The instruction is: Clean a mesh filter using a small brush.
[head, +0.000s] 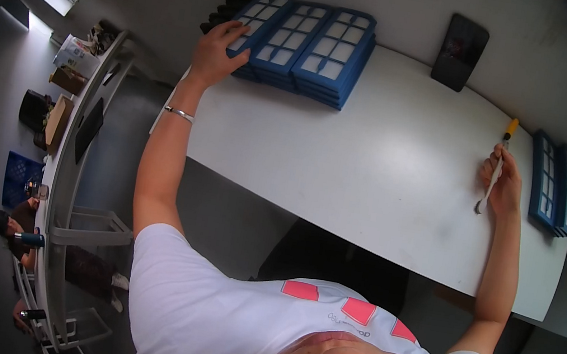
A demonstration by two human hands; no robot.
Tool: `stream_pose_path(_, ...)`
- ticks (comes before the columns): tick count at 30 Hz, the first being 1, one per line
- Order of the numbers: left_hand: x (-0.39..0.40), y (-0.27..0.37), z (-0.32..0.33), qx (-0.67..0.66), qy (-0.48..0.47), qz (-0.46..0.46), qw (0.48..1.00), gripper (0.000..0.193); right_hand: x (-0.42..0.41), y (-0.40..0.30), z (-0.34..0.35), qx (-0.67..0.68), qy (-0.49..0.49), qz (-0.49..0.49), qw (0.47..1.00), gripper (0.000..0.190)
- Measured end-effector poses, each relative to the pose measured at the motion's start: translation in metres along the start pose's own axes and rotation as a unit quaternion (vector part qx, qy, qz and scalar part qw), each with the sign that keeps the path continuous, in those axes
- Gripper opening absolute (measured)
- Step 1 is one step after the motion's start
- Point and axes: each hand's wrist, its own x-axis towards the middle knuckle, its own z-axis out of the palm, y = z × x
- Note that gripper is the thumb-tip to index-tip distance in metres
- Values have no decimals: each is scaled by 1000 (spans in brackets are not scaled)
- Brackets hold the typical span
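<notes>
Three stacks of blue-framed panel filters with white gridded faces stand side by side at the back left: the left stack, the middle stack and the right stack. My left hand rests on the left stack's top filter, fingers on its face and thumb near its front edge; whether it grips the filter is unclear. My right hand holds a slim white brush, dark bristles towards me. A yellow and black end sticks out beyond the fingers; one tool or two, I cannot tell.
Two shorter filter stacks stand at the white table's right end. A black phone leans at the back. Dark ribbed pieces lie beyond the left stack. A person sits at another bench. A black chair is beneath me.
</notes>
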Motion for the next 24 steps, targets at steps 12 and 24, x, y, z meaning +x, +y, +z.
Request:
stream_pose_path(12, 1, -6, 13, 55, 31, 32, 997, 48, 0, -1, 0, -17, 0, -5, 1000, 21)
stream_pose_path(24, -6, -11, 18, 46, 64, 21, 997, 61, 2, 0, -2, -12, -8, 4, 1000, 21)
